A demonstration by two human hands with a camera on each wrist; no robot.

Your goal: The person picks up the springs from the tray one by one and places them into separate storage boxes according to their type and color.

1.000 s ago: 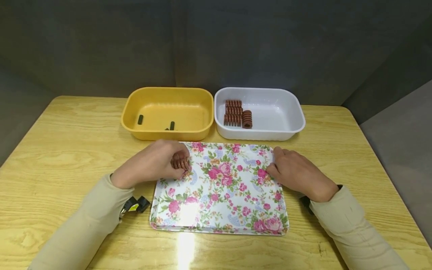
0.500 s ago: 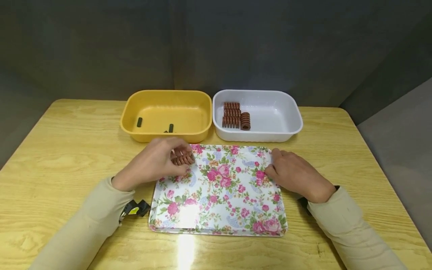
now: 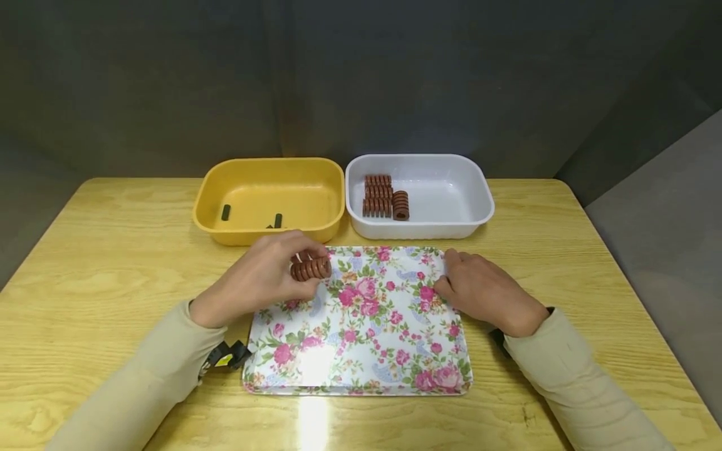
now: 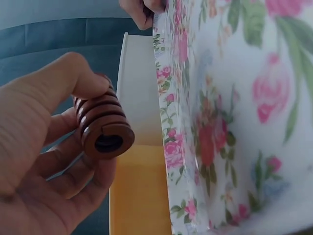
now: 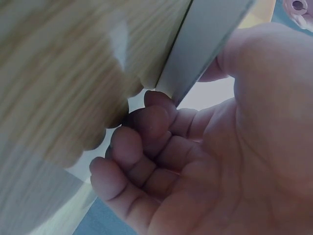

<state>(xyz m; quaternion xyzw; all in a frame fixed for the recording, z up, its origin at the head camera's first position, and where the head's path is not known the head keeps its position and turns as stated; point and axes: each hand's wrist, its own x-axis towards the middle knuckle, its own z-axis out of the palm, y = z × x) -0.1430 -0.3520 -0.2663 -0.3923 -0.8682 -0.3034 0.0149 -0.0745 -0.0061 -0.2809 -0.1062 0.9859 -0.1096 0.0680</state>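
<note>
My left hand (image 3: 256,282) grips a brown coil spring (image 3: 311,269) between thumb and fingers, over the far left corner of a floral tray (image 3: 350,363). The spring's hollow end (image 4: 108,141) faces the camera in the left wrist view, with the thumb on one side and fingers behind and below. At the tray's far right side, my right hand (image 3: 482,289) pinches the rim. In the right wrist view its fingers (image 5: 146,122) are curled beside the tray's edge (image 5: 205,44), and the thumb goes behind it, partly hidden.
A white bin (image 3: 445,230) behind the tray holds several brown springs (image 3: 378,195), grouped at its left side. Touching its left side is a yellow bin (image 3: 310,194) with a few small dark green pieces (image 3: 225,212). Both stand on a wooden table (image 3: 130,250) before a dark backdrop.
My left hand has raised the spring slightly and turned it, so more of its coils show. My right hand stays on the tray's rim. The head view has shifted a little.
</note>
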